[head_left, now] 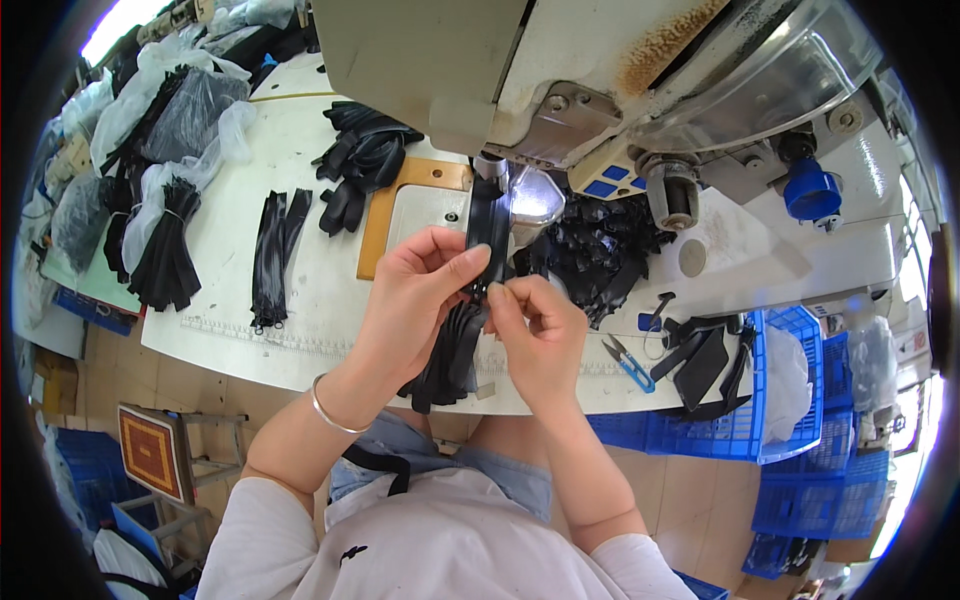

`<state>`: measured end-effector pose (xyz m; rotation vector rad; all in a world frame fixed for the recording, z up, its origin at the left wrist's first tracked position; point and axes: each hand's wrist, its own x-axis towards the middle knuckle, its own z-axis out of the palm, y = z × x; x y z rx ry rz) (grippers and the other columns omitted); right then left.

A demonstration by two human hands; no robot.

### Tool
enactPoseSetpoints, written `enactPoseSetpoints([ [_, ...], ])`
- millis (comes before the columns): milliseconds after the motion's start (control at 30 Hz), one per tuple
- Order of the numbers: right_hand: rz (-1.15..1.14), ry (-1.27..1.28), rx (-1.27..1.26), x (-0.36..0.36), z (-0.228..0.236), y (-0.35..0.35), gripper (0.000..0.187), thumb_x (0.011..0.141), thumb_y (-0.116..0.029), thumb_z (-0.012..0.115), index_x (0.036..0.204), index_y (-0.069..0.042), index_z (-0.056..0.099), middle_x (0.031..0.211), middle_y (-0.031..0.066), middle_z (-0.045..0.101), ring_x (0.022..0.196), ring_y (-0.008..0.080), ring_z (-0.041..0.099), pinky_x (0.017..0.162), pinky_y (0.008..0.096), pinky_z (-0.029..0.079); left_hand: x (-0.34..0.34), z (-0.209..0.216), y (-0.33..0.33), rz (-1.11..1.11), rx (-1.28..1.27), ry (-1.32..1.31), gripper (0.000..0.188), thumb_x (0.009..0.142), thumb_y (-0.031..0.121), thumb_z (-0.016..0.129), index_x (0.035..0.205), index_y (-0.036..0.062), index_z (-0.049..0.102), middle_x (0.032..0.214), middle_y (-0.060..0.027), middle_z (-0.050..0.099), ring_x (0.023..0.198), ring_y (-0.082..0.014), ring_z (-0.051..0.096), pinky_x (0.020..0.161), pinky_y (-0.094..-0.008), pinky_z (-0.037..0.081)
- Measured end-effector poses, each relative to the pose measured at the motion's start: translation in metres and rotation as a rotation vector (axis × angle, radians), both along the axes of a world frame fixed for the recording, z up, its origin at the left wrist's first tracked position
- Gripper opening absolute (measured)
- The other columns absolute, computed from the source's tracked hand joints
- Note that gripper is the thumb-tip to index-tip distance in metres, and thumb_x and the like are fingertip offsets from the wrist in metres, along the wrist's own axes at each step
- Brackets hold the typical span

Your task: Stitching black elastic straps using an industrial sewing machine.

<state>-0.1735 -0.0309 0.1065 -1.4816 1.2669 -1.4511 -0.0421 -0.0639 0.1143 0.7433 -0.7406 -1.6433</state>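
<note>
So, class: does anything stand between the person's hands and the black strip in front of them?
Nothing visible does: the left hand and right hand both pinch the black strip directly. Its far end reaches under the machine head, where the exact contact is hidden.

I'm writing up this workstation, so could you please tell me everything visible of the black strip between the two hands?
The black strip looks long, narrow and slightly shiny, like fabric tape. It runs nearly straight down the picture from beneath the machine head. The left hand pinches it, thumb on top; the right hand pinches at its lower part. Where it ends is hidden.
</note>
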Motion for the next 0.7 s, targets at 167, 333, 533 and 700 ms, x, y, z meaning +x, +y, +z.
enactPoseSetpoints([
  [167,0.016,-0.014,0.028,-0.001,0.012,-0.024,0.016,0.089,-0.011,0.062,0.078,0.001,0.061,0.061,0.0012,0.059,0.056,0.0034,0.053,0.052,0.0197,0.039,-0.004,0.01,-0.02,0.074,-0.079,-0.057,0.011,0.086,0.011,0.067,0.09,0.0035,0.06,0.079,0.0022,0.06,0.069,-0.0029,0.054,0.062,-0.0171,0.042],
  [333,-0.005,-0.067,0.048,-0.005,0.028,-0.033,0.017,0.09,-0.011,0.061,0.078,0.002,0.062,0.058,0.0006,0.058,0.052,0.0034,0.052,0.048,0.0189,0.038,-0.014,0.019,-0.041,0.182,-0.165,-0.171,0.005,0.084,0.006,0.064,0.085,0.0021,0.06,0.079,0.001,0.059,0.071,-0.004,0.052,0.064,-0.0188,0.041],
  [533,0.26,0.01,-0.039,-0.034,0.036,0.026,0.024,0.083,-0.007,0.062,0.06,-0.002,0.056,0.049,0.0003,0.052,0.042,0.0062,0.045,0.042,0.0213,0.035,-0.014,0.025,-0.062,0.224,-0.14,-0.112,0.005,0.083,-0.004,0.056,0.084,-0.0006,0.059,0.076,-0.0031,0.059,0.056,-0.0079,0.052,0.046,-0.0228,0.039],
  [700,1.526,-0.546,-0.575,-0.083,0.071,0.085,0.027,0.072,-0.009,0.064,0.05,-0.012,0.048,0.047,-0.0071,0.046,0.036,0.0079,0.042,0.035,0.0246,0.033,-0.02,0.024,-0.071,0.252,-0.13,-0.086,0.008,0.084,-0.005,0.053,0.088,-0.0027,0.06,0.074,-0.0061,0.06,0.048,-0.0108,0.052,0.042,-0.0247,0.04],
])
